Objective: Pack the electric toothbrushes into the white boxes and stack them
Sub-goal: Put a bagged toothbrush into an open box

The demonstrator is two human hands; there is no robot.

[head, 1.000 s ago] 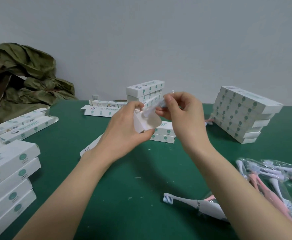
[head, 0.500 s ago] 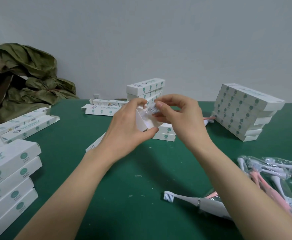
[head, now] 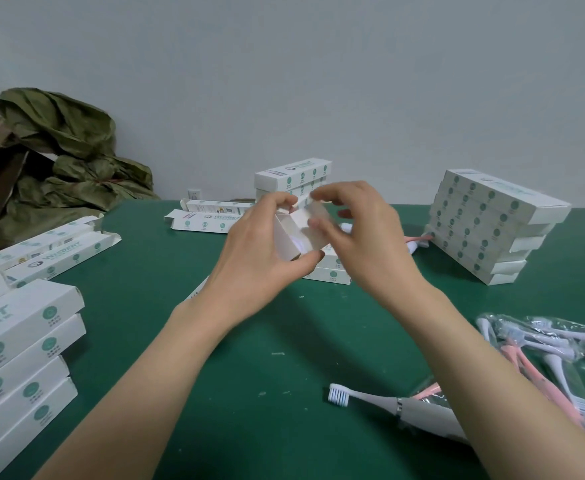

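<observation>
left hand (head: 259, 251) gripping white box (head: 289, 239), right hand (head: 367, 237) seemingly pinching its open flap (head: 315, 218)

"WEBENT" on left open box (head: 63, 252) (small print illegible).

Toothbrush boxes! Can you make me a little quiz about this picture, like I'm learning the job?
1. True or false: the left hand holds a white box up off the green table.
2. Where is the loose grey toothbrush? A: lying on the table beside the bags. B: on the floor. C: in the left hand.
3. Fill in: the bagged toothbrushes are white and ____.

Key: 1 true; 2 A; 3 pink.
</observation>
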